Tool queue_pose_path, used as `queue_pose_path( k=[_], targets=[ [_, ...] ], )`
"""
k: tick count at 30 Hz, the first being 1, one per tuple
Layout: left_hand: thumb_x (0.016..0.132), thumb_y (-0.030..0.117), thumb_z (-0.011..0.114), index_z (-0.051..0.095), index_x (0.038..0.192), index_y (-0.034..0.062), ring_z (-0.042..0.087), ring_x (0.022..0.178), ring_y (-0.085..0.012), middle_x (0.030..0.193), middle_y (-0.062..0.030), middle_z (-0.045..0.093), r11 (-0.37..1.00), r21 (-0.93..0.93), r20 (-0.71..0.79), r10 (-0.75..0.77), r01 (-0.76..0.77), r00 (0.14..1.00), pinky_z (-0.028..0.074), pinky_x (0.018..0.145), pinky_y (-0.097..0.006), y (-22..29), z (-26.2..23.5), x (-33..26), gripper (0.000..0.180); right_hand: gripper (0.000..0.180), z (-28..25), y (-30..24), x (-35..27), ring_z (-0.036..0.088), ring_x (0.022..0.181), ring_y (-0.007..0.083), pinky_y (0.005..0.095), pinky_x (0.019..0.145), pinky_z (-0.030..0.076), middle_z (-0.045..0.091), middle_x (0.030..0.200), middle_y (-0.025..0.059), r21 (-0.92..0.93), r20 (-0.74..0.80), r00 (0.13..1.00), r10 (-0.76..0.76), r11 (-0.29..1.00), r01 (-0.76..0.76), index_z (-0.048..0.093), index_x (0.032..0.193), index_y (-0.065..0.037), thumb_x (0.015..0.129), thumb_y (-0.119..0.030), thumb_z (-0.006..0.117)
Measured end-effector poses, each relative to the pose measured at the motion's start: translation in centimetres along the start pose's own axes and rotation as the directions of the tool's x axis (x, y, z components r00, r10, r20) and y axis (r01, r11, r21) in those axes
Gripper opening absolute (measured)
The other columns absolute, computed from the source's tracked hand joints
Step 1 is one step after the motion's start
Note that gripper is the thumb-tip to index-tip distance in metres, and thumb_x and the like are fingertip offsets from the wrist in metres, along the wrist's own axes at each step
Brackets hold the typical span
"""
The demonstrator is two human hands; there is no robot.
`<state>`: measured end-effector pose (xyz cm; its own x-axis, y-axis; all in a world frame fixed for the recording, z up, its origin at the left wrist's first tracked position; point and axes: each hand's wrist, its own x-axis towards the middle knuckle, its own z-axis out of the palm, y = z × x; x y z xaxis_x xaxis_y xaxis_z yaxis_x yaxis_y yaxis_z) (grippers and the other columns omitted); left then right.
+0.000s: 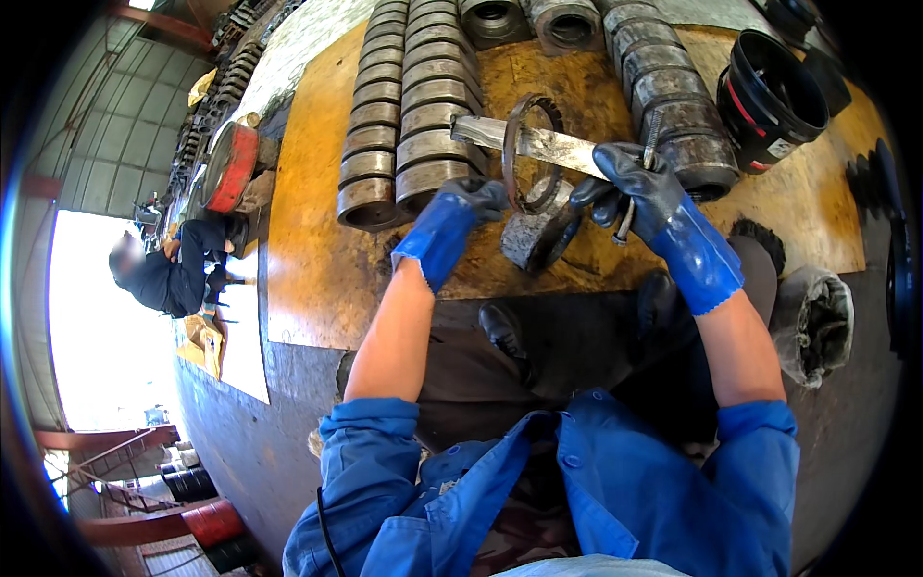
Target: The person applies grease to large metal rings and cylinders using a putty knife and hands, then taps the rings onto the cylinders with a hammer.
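Observation:
My right hand (639, 188), in a blue glove with a dark palm, is closed round one end of a flat metal bar (558, 147). A thin metal rod (623, 229) also crosses that hand, sticking out above and below the fingers. Through a thin dark metal ring (513, 163) passes the bar, its far end pointing left. My left hand (471, 204), gloved alike, has curled fingers close to the ring's lower left edge; whether they touch it, or what they hold, is hidden. Under the ring, a short thick-walled metal sleeve (527, 238) rests on the brown board (308, 260).
Rows of steel sleeves (370, 139) lie beyond my left hand, with another row (663, 82) at right. A black bucket (769, 101) stands far right. Near my right elbow sits a grey cloth-like roll (812, 322). Another person (173, 269) crouches far left, by a red drum (231, 168).

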<state>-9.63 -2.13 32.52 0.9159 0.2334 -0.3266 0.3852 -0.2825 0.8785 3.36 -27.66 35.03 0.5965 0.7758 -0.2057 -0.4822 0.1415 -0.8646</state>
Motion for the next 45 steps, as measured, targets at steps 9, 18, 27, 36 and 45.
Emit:
queue_pose_path(
  k=[9,18,27,36,45],
  targets=[
    [0.077,0.02,0.078,0.051,0.119,-0.0079,0.064,0.089,-0.016,0.098,-0.0119,0.064,0.978,-0.184,0.241,0.146,-0.103,0.96,0.053,0.083,-0.026,3.3,-3.9,-1.2,0.056,0.035,0.4,0.8,0.1,0.063,0.054,0.012,0.0216,0.045,0.049,0.07,0.077,0.0109,-0.012,-0.058,0.997,-0.047,0.999,0.046,0.063,0.106,0.0,0.09,-0.032,0.063],
    [0.085,0.025,0.068,0.068,0.1,0.0015,0.054,0.073,-0.0086,0.08,0.0017,0.061,0.988,-0.111,-0.075,0.096,-0.104,0.993,0.045,0.068,-0.023,0.8,-1.1,0.4,0.028,0.036,1.0,2.1,0.9,0.062,0.054,0.0102,0.0221,0.047,0.05,0.07,0.077,0.011,-0.148,-0.014,0.999,-0.047,0.988,0.044,0.062,0.108,0.0,0.093,-0.031,0.059],
    [0.09,0.016,0.061,0.068,0.096,-0.0016,0.057,0.066,-0.0105,0.077,-0.0013,0.065,0.991,0.13,-0.367,0.087,-0.042,0.926,0.045,0.059,-0.023,0.3,-2.2,-0.2,0.02,0.037,1.8,1.7,1.0,0.058,0.059,0.0091,0.0255,0.053,0.048,0.064,0.07,0.005,-0.471,-0.065,0.998,-0.026,0.882,-0.008,0.066,0.105,-0.002,0.091,-0.036,0.062],
    [0.091,0.02,0.057,0.067,0.092,-0.0048,0.061,0.069,-0.0142,0.079,-0.0101,0.069,0.999,0.05,-0.336,-0.003,0.021,0.942,0.047,0.065,-0.027,2.8,-4.0,-3.0,0.027,0.023,1.1,3.4,-0.1,0.063,0.063,0.017,0.0298,0.06,0.05,0.065,0.075,0.0093,-0.707,0.213,0.907,-0.363,0.584,0.399,0.069,0.099,-0.005,0.091,-0.025,0.061],
    [0.089,0.029,0.058,0.067,0.094,-0.0036,0.055,0.067,-0.0172,0.077,-0.0111,0.064,0.933,0.285,-0.373,-0.102,0.218,0.922,0.044,0.064,-0.032,3.0,-3.7,-3.4,0.034,0.05,-0.1,2.4,-0.1,0.062,0.064,0.0292,0.042,0.055,0.049,0.062,0.073,0.0089,-0.721,0.669,0.56,-0.489,-0.244,0.648,0.063,0.109,-0.009,0.061,-0.011,0.075]
  ],
)
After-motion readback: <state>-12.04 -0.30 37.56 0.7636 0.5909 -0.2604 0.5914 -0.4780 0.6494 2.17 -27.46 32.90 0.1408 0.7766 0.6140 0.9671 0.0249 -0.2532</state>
